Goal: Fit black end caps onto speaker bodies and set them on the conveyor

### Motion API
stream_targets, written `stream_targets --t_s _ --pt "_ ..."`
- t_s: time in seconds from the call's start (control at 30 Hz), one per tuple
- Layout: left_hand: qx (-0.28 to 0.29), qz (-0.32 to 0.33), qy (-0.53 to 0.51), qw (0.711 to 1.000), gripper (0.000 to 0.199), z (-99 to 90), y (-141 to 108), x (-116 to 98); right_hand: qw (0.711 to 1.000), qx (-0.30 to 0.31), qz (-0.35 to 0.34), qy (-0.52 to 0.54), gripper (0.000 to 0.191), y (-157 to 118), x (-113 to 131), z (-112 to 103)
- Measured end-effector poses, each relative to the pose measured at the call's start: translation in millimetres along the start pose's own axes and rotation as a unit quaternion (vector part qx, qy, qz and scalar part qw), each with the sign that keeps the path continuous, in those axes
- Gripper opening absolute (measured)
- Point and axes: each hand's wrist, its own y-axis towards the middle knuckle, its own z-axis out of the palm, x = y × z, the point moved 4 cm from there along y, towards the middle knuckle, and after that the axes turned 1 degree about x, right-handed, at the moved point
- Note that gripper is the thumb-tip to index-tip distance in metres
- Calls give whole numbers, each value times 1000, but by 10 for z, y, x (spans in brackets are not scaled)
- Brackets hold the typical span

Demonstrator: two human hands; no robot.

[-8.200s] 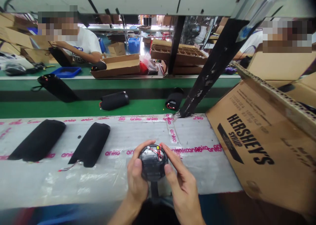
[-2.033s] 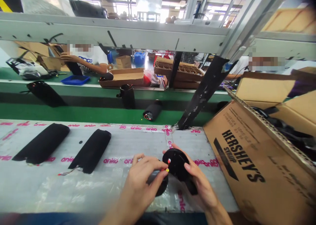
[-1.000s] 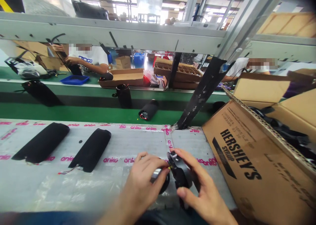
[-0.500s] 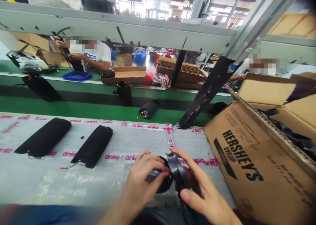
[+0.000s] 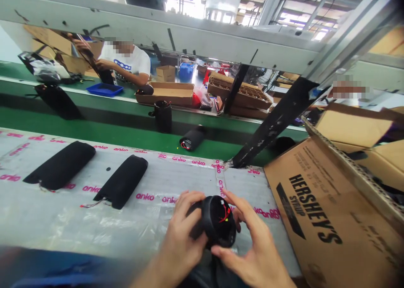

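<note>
A black cylindrical housing point(image 5: 207, 220), like a portable speaker body, is held above the table's near side. Its open end faces right, and inside it red wires point(image 5: 225, 214) with small connectors show. A smooth black ring point(image 5: 208, 218) runs round that end. My left hand point(image 5: 184, 227) wraps the housing's body from the left. From the right, my right hand point(image 5: 255, 237) grips the rim of the ring, thumb below and fingers at the far side. The housing's back end is hidden behind my left hand.
Two flat black sleeve-like pieces point(image 5: 121, 182) with wires lie on the taped table point(image 5: 72, 225). A cardboard box point(image 5: 303, 212) holding black parts stands at right. Beyond is a green conveyor point(image 5: 135, 132) with black cylinders point(image 5: 163, 116). A co-worker point(image 5: 126, 65) sits across.
My left hand has let go of the red wire end and now holds the body. The ring, formerly apart in my right hand, now sits at the housing's open end, which has turned toward me.
</note>
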Motion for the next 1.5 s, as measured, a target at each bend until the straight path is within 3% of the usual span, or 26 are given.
stream_targets --t_s 0.1,0.27,0.33,0.43,0.57,0.67,0.77,0.87,1.03,1.2,1.4,1.5 --pt "54 -108 -116 986 15 -1 -101 127 997 -37 -34 -56 103 4 41 44" --pt "-9 -155 -296 942 41 -28 -200 245 991 17 -75 -106 100 60 114 29" --pt "30 -153 -273 949 46 7 -176 231 988 30 -78 -129 101 95 159 15" --pt "68 -154 -190 967 38 10 -91 196 985 -4 -79 -155 100 97 198 55" --pt "34 -88 -91 991 24 -180 106 67 986 -87 -83 -113 83 -36 105 206" --pt "68 21 48 996 17 -326 294 -157 983 -134 -110 -58 77 -151 -11 306" --pt "130 121 168 970 21 -358 467 -388 979 -162 -124 -17 77 -198 -92 360" --pt "198 164 242 936 22 -285 596 -511 975 -179 -129 -6 81 -192 -96 385" --pt "272 197 264 904 11 -177 724 -569 978 -183 -101 -6 80 -180 -60 410" --pt "336 209 257 882 14 -144 808 -588 976 -199 -84 -16 86 -215 -91 432" --pt "358 238 240 870 14 -71 875 -532 974 -217 -70 -9 85 -234 -118 485" --pt "387 267 255 845 10 -69 893 -528 972 -221 -75 -18 82 -224 -84 502"
